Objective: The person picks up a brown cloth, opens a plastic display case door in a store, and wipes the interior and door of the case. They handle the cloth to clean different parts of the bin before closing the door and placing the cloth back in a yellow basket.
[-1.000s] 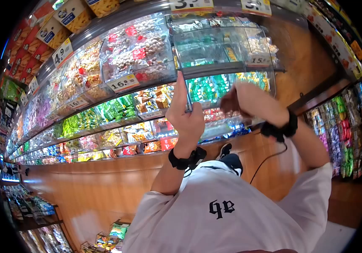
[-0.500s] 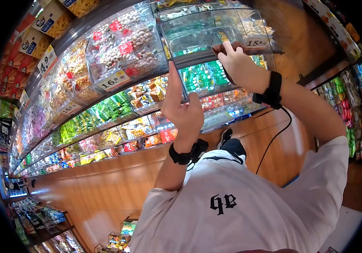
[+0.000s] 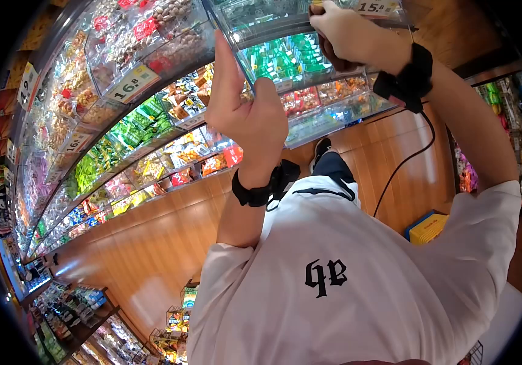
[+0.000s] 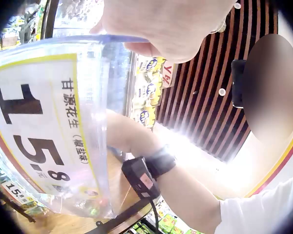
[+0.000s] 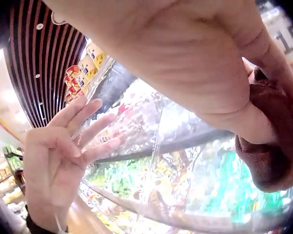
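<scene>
My left hand (image 3: 245, 115) pinches the edge of a clear plastic panel (image 4: 101, 92) between thumb and long, fairly straight fingers. In the head view the panel stands nearly edge-on; the left wrist view shows its face, with a big 15.8 price card (image 4: 36, 126). To the right, my right hand (image 3: 361, 39) grips a bunched brown cloth (image 3: 334, 56) at the front of the clear bins. Part of that cloth hangs below the fingers in the right wrist view, while the palm hides the rest. A wrist camera (image 3: 404, 82) is strapped on the right wrist.
Clear bins of bagged nuts (image 3: 179, 42) line the upper shelf left of my hands. Below are rows of green packets (image 3: 288, 58) and other wrapped snacks. Hanging packets (image 3: 492, 103) stand at the right; a yellow box (image 3: 428, 228) sits on the wooden floor.
The right hand has gone from hovering below the bins up to their front edge with the cloth. The left hand keeps its pinch on the panel. The head view has shifted down.
</scene>
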Action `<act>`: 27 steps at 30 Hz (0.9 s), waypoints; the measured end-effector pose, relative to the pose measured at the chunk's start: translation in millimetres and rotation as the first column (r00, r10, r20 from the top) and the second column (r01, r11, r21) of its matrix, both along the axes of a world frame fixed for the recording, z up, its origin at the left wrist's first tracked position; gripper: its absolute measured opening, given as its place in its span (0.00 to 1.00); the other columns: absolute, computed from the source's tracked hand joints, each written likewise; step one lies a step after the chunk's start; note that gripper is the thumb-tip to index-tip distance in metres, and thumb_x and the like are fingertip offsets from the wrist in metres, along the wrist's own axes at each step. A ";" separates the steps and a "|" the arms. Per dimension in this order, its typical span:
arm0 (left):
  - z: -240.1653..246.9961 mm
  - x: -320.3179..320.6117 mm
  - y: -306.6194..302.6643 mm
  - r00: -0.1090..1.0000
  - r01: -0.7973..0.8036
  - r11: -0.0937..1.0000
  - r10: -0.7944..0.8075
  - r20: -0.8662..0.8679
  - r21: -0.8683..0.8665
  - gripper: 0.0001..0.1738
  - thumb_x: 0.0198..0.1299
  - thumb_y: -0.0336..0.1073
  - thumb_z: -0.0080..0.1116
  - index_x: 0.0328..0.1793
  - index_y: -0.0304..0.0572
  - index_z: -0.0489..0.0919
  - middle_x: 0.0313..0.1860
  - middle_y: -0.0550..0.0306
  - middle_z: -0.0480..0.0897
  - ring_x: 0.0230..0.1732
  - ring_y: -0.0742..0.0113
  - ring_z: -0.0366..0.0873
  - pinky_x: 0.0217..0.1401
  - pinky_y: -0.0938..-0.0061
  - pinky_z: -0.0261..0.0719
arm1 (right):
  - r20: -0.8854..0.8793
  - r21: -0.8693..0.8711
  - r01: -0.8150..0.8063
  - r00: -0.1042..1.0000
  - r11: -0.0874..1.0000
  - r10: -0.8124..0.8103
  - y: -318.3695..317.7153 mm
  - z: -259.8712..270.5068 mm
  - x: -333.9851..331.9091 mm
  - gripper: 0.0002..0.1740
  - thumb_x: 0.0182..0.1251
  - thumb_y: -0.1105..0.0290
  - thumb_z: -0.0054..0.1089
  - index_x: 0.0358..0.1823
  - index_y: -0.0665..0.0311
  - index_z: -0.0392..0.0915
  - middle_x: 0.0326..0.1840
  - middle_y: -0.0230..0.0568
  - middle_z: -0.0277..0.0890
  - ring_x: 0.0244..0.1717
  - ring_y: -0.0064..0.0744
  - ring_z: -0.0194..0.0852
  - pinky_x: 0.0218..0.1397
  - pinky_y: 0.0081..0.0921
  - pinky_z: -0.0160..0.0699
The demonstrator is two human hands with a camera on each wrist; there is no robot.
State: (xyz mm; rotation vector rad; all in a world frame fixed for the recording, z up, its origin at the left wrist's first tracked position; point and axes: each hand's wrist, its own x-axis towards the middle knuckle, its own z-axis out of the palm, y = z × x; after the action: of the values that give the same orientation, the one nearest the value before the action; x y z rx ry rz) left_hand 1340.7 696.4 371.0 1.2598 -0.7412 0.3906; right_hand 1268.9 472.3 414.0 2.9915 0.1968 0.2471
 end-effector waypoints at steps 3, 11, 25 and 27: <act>-2.5 -0.2 -1.0 1.000 0.006 1.000 -0.006 0.012 -0.006 0.43 0.45 0.14 0.50 0.77 0.20 0.73 0.70 0.29 0.81 0.71 0.50 0.81 0.69 0.71 0.77 | 0.021 0.005 0.060 0.998 0.998 -0.060 9.9 -8.7 -9.1 0.04 0.62 0.73 0.59 0.32 0.66 0.80 0.31 0.56 0.80 0.42 0.55 0.82 0.47 0.43 0.84; -7.4 0.9 6.4 0.997 0.051 0.998 -0.053 0.056 0.049 0.43 0.50 0.13 0.47 0.80 0.22 0.68 0.75 0.35 0.78 0.74 0.50 0.78 0.66 0.70 0.78 | 0.286 0.136 0.183 0.934 0.974 -0.215 -7.4 27.8 34.2 0.06 0.67 0.76 0.54 0.38 0.72 0.77 0.35 0.67 0.77 0.37 0.65 0.82 0.42 0.52 0.80; 9.0 -2.6 5.1 0.962 0.117 0.992 -0.123 -0.244 -0.041 0.43 0.50 0.12 0.49 0.79 0.24 0.71 0.74 0.37 0.79 0.73 0.50 0.79 0.65 0.70 0.79 | -0.281 0.406 0.089 0.959 0.910 0.032 -28.4 -79.9 -4.6 0.15 0.66 0.74 0.64 0.52 0.70 0.78 0.42 0.51 0.81 0.37 0.48 0.85 0.39 0.36 0.87; 8.6 -1.3 4.3 0.977 0.104 0.994 -0.109 -0.184 -0.035 0.43 0.50 0.12 0.49 0.79 0.24 0.71 0.73 0.35 0.79 0.73 0.51 0.79 0.63 0.72 0.79 | -0.524 0.374 0.397 0.836 0.839 -0.162 6.4 -22.1 -5.3 0.13 0.70 0.73 0.59 0.53 0.70 0.78 0.40 0.50 0.82 0.37 0.43 0.85 0.41 0.34 0.87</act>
State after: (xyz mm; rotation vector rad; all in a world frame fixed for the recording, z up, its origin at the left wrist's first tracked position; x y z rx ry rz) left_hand 1339.5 700.7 379.6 1.2084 -0.6388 0.1911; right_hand 1263.6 478.8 391.9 3.4430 -0.3295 -0.5687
